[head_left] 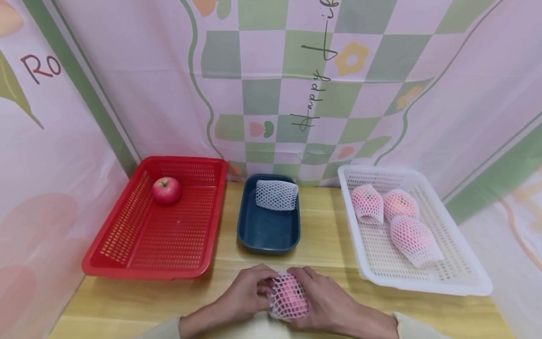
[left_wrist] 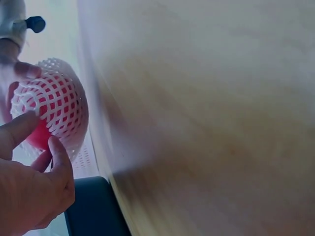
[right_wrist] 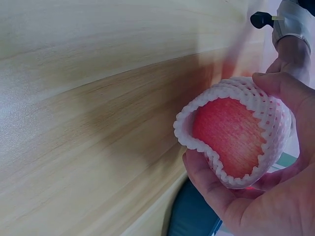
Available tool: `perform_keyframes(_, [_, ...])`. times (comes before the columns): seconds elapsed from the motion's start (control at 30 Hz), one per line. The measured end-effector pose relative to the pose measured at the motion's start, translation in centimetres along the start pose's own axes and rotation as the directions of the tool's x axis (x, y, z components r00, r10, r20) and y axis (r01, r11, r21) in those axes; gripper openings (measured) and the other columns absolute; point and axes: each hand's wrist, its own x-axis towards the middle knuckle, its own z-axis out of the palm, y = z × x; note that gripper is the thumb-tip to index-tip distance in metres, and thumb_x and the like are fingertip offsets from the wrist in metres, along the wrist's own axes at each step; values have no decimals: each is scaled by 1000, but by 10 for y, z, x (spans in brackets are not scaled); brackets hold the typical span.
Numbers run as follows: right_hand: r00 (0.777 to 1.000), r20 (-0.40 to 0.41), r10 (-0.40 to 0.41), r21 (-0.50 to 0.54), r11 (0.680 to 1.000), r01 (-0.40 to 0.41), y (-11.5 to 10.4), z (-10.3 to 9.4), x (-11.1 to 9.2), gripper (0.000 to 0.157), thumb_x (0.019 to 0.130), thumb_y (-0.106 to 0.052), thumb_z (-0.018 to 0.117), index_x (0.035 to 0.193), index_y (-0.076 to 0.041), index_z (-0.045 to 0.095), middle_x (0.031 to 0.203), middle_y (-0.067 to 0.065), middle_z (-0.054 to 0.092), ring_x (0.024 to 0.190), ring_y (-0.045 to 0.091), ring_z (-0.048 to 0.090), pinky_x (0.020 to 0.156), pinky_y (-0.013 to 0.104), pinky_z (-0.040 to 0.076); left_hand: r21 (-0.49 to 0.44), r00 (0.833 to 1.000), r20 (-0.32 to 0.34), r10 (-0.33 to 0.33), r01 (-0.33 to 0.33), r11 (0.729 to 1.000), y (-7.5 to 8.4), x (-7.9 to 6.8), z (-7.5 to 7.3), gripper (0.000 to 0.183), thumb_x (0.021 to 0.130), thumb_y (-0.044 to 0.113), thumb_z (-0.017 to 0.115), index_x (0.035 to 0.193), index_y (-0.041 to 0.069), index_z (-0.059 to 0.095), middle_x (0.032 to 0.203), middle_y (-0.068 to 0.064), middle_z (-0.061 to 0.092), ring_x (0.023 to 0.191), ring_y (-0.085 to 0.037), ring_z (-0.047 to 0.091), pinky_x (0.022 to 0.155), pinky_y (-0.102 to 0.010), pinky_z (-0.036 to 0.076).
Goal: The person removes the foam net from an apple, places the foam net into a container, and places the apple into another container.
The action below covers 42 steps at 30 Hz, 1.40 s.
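Observation:
Low over the table's near side, an apple (right_wrist: pixel 229 135) sits inside a white foam net sleeve (head_left: pixel 292 306). My right hand (head_left: pixel 328 299) grips the sleeved apple from the right, fingers and thumb curled round it. On the other side, my left hand (head_left: pixel 243 289) pinches the sleeve with thumb and fingertips. Red skin shows through the mesh and, in the right wrist view, through the sleeve's wide open end. Straight ahead of the hands stands a dark blue tray (head_left: pixel 268 235) with an empty foam net (head_left: pixel 277 195) lying at its far end.
A red basket (head_left: pixel 207 212) on the left holds one bare apple (head_left: pixel 166 190). To the right, a white basket (head_left: pixel 360 254) holds three fruits in foam nets (head_left: pixel 412 238). Behind them hangs a patterned curtain (head_left: pixel 296 94). All stand on a wooden table (head_left: pixel 322 226).

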Motion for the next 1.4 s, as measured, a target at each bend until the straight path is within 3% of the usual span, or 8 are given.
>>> perform_keyframes(0.27, [1000, -1, 5, 24, 1000, -5, -1, 0, 1, 91, 68, -52, 96, 140, -12, 56, 120, 3, 66, 95, 18, 69, 79, 35, 61, 10, 1000, 5, 7, -7, 1000, 2, -1, 3, 60, 69, -18, 83, 126, -7, 68, 121, -7, 67, 102, -5, 69, 91, -18, 58])
perform_keyframes(0.47, [1000, 2, 27, 28, 999, -27, -2, 0, 2, 95, 70, -53, 94, 144, -8, 54, 125, 10, 67, 102, 24, 70, 83, 39, 62, -74, 999, 33, -5, 7, 997, 1, -1, 4, 68, 72, -16, 85, 135, -6, 62, 128, -9, 65, 113, -13, 71, 94, -20, 57])
perform_keyframes(0.63, [999, 2, 53, 49, 997, -53, -4, -1, 3, 101, 71, -54, 93, 148, -4, 52, 130, 14, 67, 108, 28, 70, 89, 44, 61, -21, 999, 43, -18, 19, 1000, 0, -2, 4, 81, 72, -12, 88, 145, 2, 56, 133, -8, 65, 113, -10, 67, 89, -20, 59])
perform_keyframes(0.77, [999, -3, 43, 75, 996, -42, -6, 0, 2, 103, 73, -55, 92, 149, 0, 51, 130, 17, 67, 108, 29, 70, 90, 44, 61, -95, 994, 94, -52, 61, 994, -1, -3, 3, 82, 74, -13, 85, 147, 8, 54, 131, -1, 63, 107, -5, 64, 84, -21, 61])
perform_keyframes(0.9, [1000, 0, 15, 108, 994, -15, -7, 0, 1, 105, 77, -60, 89, 150, 4, 49, 130, 21, 67, 109, 29, 71, 91, 42, 62, -133, 989, 143, -40, 59, 989, -4, -4, 3, 81, 78, -10, 83, 149, 12, 52, 135, 1, 62, 112, -4, 64, 87, -22, 61])
perform_keyframes(1.03, [999, 33, 9, 148, 989, -13, -8, -1, 1, 108, 80, -64, 86, 152, 6, 47, 131, 21, 68, 112, 27, 70, 94, 41, 61, -87, 987, 158, -6, 20, 996, -8, -5, 3, 80, 79, -4, 85, 149, 14, 52, 136, 3, 62, 115, -4, 63, 91, -22, 59])
perform_keyframes(1.23, [999, 19, -35, 143, 989, 32, -8, 0, 0, 107, 83, -63, 84, 152, 10, 46, 133, 24, 69, 117, 29, 70, 97, 41, 60, 47, 985, 159, 62, -71, 996, -12, -3, 3, 82, 78, 10, 91, 149, 17, 52, 140, 5, 62, 129, -7, 58, 111, -26, 47])
perform_keyframes(1.4, [998, 41, -37, 154, 988, 30, -8, 0, 1, 108, 83, -59, 85, 153, 12, 44, 137, 26, 67, 120, 33, 69, 99, 42, 59, 100, 986, 160, 45, -61, 993, -10, -2, 1, 86, 76, 17, 94, 150, 17, 51, 141, 7, 62, 132, -7, 55, 115, -29, 43])
